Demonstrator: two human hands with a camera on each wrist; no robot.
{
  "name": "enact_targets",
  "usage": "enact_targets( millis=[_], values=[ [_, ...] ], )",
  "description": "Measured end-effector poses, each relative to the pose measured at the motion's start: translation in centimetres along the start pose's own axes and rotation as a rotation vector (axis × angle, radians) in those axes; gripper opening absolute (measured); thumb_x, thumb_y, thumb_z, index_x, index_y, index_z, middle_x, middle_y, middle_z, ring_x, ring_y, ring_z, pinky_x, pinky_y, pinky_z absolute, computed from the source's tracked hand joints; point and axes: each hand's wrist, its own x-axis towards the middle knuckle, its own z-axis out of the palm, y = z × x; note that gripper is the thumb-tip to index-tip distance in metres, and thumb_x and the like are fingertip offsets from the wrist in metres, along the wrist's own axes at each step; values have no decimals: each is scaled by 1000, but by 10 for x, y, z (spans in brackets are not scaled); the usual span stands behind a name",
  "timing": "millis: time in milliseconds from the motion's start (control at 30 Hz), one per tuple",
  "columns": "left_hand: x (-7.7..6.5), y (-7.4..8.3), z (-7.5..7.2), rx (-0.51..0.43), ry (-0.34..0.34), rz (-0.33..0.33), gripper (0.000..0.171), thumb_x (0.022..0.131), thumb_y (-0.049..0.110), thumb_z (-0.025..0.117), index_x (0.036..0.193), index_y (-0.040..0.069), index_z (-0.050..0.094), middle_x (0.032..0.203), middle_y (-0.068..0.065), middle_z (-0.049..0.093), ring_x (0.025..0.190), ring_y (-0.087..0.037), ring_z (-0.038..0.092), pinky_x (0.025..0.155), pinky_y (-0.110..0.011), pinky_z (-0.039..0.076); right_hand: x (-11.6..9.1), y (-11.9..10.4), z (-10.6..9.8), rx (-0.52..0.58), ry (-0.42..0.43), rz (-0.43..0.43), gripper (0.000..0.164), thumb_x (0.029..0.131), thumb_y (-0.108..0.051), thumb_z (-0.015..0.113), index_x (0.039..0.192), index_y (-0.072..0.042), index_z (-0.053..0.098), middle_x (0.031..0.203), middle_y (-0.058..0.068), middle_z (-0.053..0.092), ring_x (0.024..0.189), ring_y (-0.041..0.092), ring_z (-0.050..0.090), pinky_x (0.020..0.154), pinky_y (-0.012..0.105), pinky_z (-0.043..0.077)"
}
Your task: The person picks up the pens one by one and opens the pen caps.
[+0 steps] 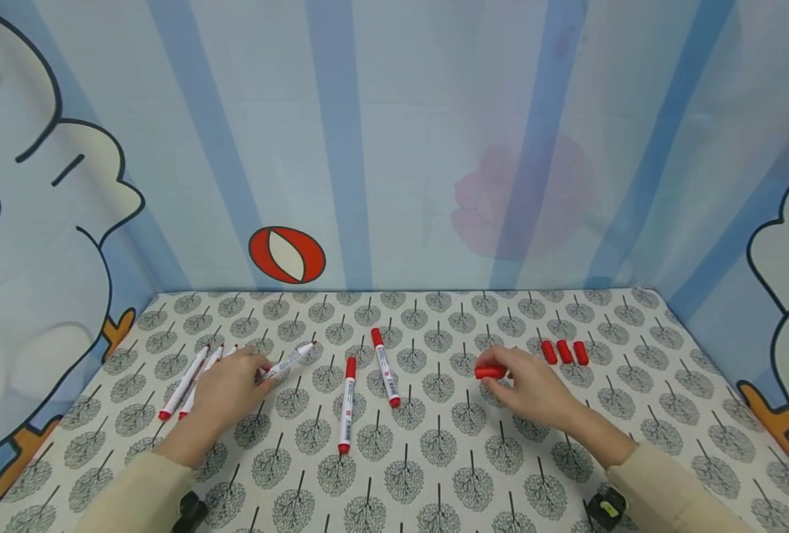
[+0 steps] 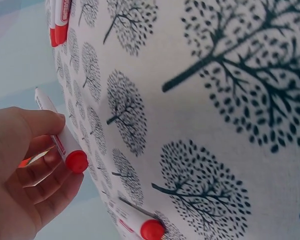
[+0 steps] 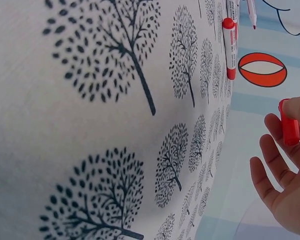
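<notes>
In the head view my left hand [image 1: 229, 389] holds an uncapped white marker [image 1: 291, 360] between thumb and fingers, its tip pointing up and to the right. The left wrist view shows its red end [image 2: 77, 162] beyond the fingertips. My right hand [image 1: 531, 389] pinches a loose red marker cap [image 1: 491, 371] above the cloth, apart from the marker. That cap [image 3: 290, 131] lies between thumb and index finger in the right wrist view, with the other fingers spread. Uncapped markers [image 1: 184, 383] lie left of the left hand, which partly hides them.
Two capped red markers [image 1: 347, 406] lie on the tree-patterned cloth [image 1: 437, 451] between the hands. Three red caps [image 1: 564, 352] stand in a row beyond the right hand. A printed curtain [image 1: 408, 148] rises behind the table's far edge.
</notes>
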Motion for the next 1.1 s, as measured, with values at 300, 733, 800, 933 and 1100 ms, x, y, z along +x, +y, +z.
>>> enact_targets(
  millis=[300,733,800,933,1100],
  values=[
    [-1,-14,5,10,-4,-56,22,78,22,70,95,8,69,80,-3,58,60,-15,51,47,-29,40,-1,2,0,-8,6,2,22,80,-11,69,98,-18,61,88,-11,64,80,6,60,67,27,50],
    [-7,-28,6,-26,-45,-154,22,80,24,67,92,5,66,78,-5,57,54,-15,47,41,-28,38,-2,-1,0,14,-2,31,22,79,-9,70,97,-19,61,86,-12,63,78,3,59,67,27,50],
    [-8,-29,6,-28,-55,-168,22,80,22,66,92,4,65,76,-5,56,53,-15,47,40,-28,38,-2,-1,0,16,-5,30,22,79,-9,70,97,-19,61,86,-12,63,78,3,59,67,26,50],
    [-10,-30,6,-40,-92,-187,19,79,18,66,91,4,64,73,-5,55,52,-16,47,41,-28,38,-2,-1,0,20,-10,26,22,80,-9,69,98,-19,61,87,-12,63,78,3,59,66,24,49],
    [-11,-30,6,-44,-108,-195,17,79,17,66,89,3,63,72,-4,55,53,-17,47,41,-28,38,-2,-1,0,27,-11,22,21,81,-9,68,98,-19,61,87,-12,63,79,4,60,66,24,50]
  ],
)
